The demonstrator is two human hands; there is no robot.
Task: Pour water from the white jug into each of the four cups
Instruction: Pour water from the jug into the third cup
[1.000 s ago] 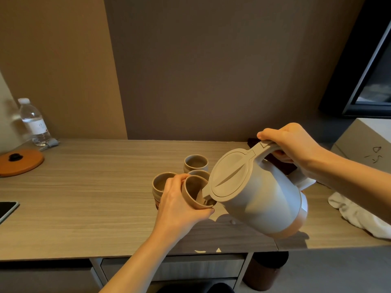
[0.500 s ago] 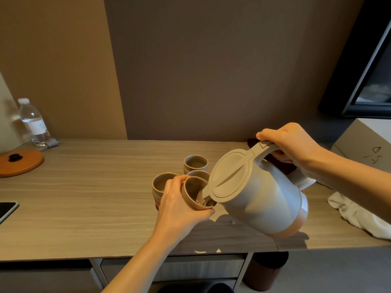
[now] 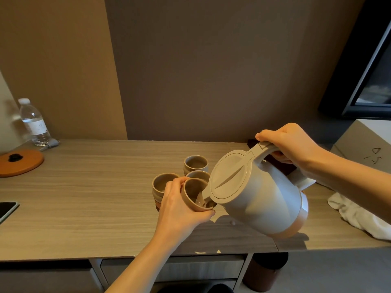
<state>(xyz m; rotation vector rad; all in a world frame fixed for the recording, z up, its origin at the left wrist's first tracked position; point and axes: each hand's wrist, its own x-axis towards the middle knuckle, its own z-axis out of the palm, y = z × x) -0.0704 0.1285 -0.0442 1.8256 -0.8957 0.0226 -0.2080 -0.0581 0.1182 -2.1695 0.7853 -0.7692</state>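
Head view: we record a wooden desk (image 3: 88,199) with one white jug (image 3: 258,199) at centre, tilted toward 9 o'clock, its spout over the rim of the one held cup (image 3: 195,195), the right hand (image 3: 289,144) wrapped tight round the handle and the left hand (image 3: 179,210) with fingers curled about that tilted cup, raised off the desk. We judge the risk to be spillage onto the desk, caused by the cup's lean toward the spout or too steep a pour. We count four cups: the held one, one at its 9 o'clock (image 3: 164,185), one at 12 o'clock (image 3: 197,174) and a rear cup (image 3: 195,163); two hands.
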